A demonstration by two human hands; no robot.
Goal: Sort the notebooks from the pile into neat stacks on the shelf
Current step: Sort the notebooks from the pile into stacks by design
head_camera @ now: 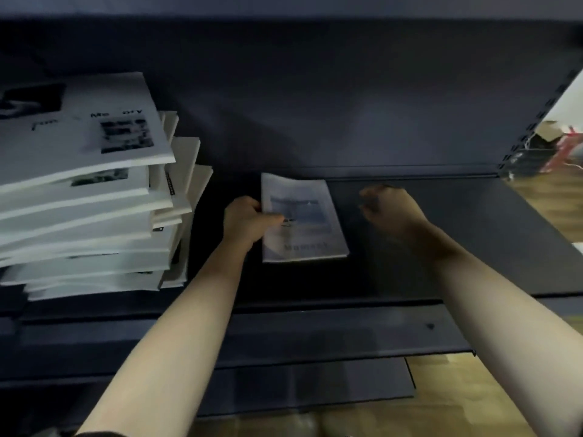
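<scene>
On the dark blue metal shelf (457,241) the left hand (247,222) grips a small pale notebook (310,216) by its left edge, thumb across the cover and fingers curled beneath; the notebook lies near the middle of the shelf with its far left corner lifted and bent. The right hand (391,209) is just to the right of the notebook, apart from it, its fingers curled in and holding nothing. At the left end of the shelf sits the uneven pile of white notebooks (85,197), their edges staggered, some leaning at its right side. A lower shelf (315,339) juts out below, and wooden floor (441,389) shows beneath
</scene>
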